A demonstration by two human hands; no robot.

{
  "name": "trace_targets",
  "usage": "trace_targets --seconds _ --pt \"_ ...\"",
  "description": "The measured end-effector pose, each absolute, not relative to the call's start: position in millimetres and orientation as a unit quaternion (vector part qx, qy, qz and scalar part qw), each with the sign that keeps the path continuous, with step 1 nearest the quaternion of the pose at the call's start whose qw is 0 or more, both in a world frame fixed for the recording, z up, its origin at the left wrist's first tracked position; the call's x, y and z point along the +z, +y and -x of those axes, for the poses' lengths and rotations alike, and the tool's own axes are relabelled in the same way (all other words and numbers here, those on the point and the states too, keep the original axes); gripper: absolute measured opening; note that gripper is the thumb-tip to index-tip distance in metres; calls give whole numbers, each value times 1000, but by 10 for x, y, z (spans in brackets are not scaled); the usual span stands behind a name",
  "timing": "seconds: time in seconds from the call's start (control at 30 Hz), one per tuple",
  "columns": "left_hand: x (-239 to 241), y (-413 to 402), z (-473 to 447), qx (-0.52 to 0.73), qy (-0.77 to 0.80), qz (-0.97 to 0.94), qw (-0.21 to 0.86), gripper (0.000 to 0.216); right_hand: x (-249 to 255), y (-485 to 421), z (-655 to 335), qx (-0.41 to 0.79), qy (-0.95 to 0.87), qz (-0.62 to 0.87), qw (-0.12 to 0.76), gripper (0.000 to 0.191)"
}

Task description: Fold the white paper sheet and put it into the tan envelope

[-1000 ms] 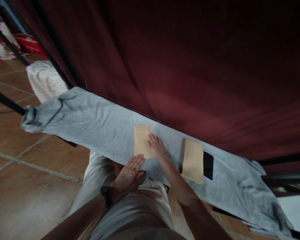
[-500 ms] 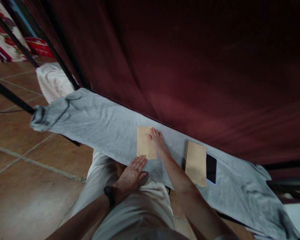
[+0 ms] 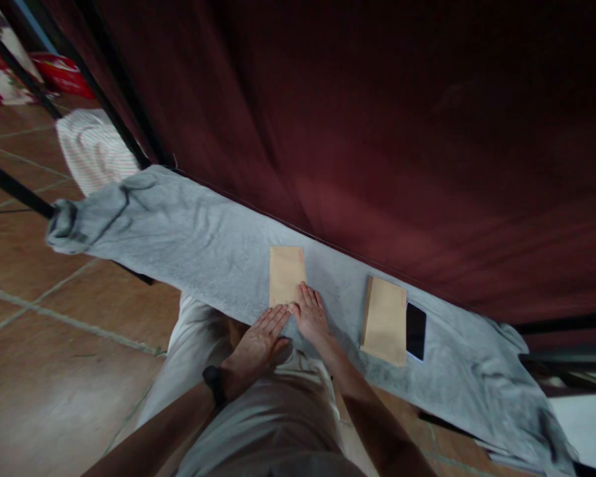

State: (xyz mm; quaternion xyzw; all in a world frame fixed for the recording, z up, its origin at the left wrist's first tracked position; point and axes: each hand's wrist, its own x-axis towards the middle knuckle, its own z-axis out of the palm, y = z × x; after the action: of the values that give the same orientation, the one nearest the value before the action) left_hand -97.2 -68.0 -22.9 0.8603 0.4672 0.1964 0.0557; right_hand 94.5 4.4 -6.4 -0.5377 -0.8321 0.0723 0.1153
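A tan paper envelope (image 3: 287, 273) with small red print at its upper right corner lies flat on the grey cloth (image 3: 218, 252). My left hand (image 3: 264, 336) rests with outstretched fingers on the envelope's near left edge. Beside it, my right hand (image 3: 310, 311) lies with fingers extended over the lower right corner, its thumb close to the left fingertips. To the right sits a stack of similar tan envelopes (image 3: 385, 321), and a dark-screened phone (image 3: 416, 331) is next to the stack, touching or nearly touching it.
A dark red curtain (image 3: 377, 165) hangs along the far edge of the narrow cloth-covered surface. Black metal bars (image 3: 14, 187) stand at left, near a striped cloth (image 3: 97, 149) and a red container (image 3: 62, 74). Brown tiled floor (image 3: 54, 371) shows below left.
My right hand has slid down the envelope's right side toward me, uncovering the red print at the top corner. My left hand stays at the near edge. The view has shifted slightly.
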Motion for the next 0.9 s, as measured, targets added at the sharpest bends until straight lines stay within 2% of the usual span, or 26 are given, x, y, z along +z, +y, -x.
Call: trace_targets --seconds 0.33,0.9 --pt "-239 -682 955 206 466 -858 60 64 -73 -543 -980 78 -858 493 119 56" --pt "-123 -817 1105 188 503 -844 18 61 -50 -600 -1222 56 -822 550 138 55"
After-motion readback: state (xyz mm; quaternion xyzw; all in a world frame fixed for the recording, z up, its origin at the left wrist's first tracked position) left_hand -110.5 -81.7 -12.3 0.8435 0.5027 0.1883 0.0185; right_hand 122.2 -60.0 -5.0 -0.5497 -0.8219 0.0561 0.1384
